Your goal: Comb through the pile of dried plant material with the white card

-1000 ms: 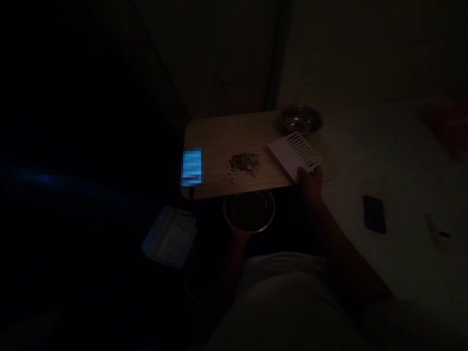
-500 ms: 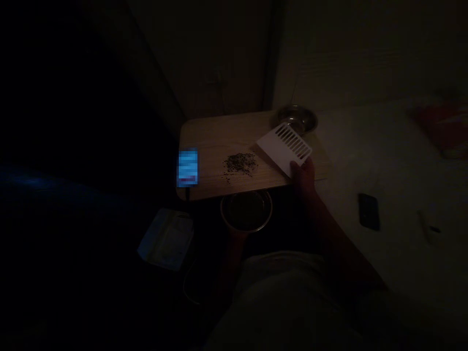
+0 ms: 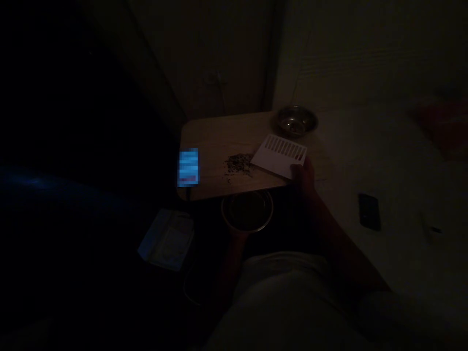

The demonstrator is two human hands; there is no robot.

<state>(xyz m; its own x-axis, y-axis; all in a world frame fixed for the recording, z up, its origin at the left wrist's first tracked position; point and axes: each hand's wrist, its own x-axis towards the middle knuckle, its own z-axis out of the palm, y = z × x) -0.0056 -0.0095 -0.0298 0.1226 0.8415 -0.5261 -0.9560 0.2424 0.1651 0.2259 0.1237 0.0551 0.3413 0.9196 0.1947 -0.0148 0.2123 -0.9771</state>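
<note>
In the dim head view my right hand (image 3: 303, 174) is closed on the near right corner of a flat white piece with a row of slots (image 3: 280, 163). Its left edge is by a scatter of small dark grains (image 3: 237, 164) on the wooden tabletop (image 3: 215, 134). Just below the table's front edge, my left hand (image 3: 239, 236) holds a round bowl (image 3: 247, 227) with a shiny rim from the near side. The fingers under the bowl are hidden, and its dark inside is too dim to make out.
A metal bowl (image 3: 297, 122) stands at the table's back right corner. A lit, blurred screen (image 3: 188, 167) is at the left edge. A pale packet (image 3: 168, 240) lies lower left. To the right, a dark phone (image 3: 369, 211) rests on a light surface.
My right hand has turned the white slotted piece flatter and brought it nearer, with its left edge now at the grains. The left hand and its bowl have hardly moved.
</note>
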